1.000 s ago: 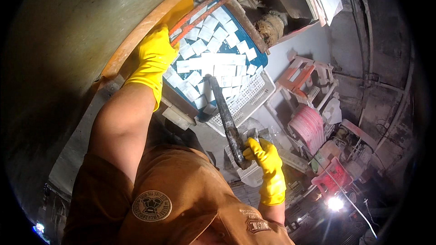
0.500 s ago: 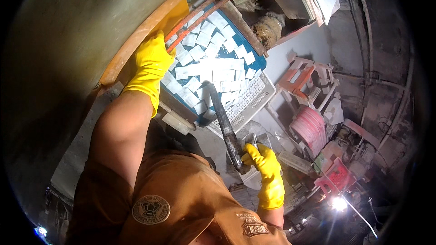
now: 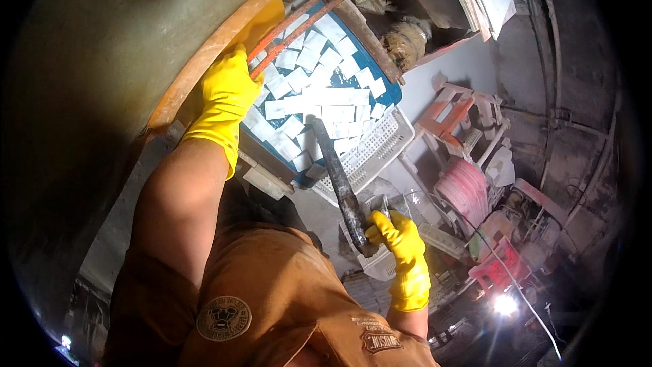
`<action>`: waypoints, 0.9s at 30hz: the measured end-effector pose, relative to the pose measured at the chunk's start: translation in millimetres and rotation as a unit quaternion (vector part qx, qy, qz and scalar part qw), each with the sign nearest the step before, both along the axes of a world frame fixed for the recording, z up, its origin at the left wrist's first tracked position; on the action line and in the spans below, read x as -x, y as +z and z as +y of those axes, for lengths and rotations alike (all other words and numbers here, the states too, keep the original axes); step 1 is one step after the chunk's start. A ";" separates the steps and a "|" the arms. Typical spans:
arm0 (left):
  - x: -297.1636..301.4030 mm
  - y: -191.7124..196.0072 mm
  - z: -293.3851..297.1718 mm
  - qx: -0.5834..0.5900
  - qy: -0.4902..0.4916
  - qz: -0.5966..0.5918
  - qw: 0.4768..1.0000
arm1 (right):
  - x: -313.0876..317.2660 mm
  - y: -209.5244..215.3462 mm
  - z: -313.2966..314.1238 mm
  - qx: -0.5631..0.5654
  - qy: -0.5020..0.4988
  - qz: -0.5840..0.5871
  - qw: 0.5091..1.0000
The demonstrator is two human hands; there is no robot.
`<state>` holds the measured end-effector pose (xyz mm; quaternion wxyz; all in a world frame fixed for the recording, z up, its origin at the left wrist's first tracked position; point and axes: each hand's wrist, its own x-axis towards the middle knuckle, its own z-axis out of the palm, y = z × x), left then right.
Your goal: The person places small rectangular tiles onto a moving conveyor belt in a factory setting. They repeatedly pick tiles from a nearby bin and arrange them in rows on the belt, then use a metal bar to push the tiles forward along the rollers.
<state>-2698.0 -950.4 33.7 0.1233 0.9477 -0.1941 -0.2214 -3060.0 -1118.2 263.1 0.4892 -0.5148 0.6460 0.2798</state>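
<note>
My left hand (image 3: 229,85), in a yellow rubber glove, is closed around the near end of a rusty orange metal bar frame (image 3: 299,26) beside a curved orange rim. My right hand (image 3: 402,251), gloved the same way, is at the lower end of a dark pipe (image 3: 339,187). Its fingers are pinched around a thin metal piece (image 3: 385,206) next to the pipe; its full shape is hidden by the glove. The pipe's far end lies over a blue tray (image 3: 388,95) with many pale rectangular tiles (image 3: 345,97) in it. Bright glare washes out the middle tiles.
A large curved drum-like wall (image 3: 88,61) rises at the left. Beneath the tray sits a white perforated crate (image 3: 370,153). Farther right are a white and orange stool (image 3: 445,119), stacked pink plastic pieces (image 3: 462,190), a red basket (image 3: 499,268) and a lit lamp (image 3: 505,304) with a cable.
The view has shifted slightly. Both hands keep their holds, and the pipe lies in nearly the same place. A cable now shows across the stacked pink pieces.
</note>
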 end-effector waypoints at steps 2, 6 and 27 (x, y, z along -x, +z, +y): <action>-0.9 -1.2 0.8 0.008 -0.002 -0.006 1.000 | -5.5 -1.1 -3.3 0.001 0.006 0.006 1.000; -2.3 -1.5 2.0 0.006 -0.006 -0.002 1.000 | -12.4 -5.3 -9.5 -0.001 0.017 -0.006 1.000; -5.5 -10.6 4.4 0.029 -0.011 -0.033 0.999 | -26.8 -7.2 -10.9 -0.020 0.053 0.033 0.998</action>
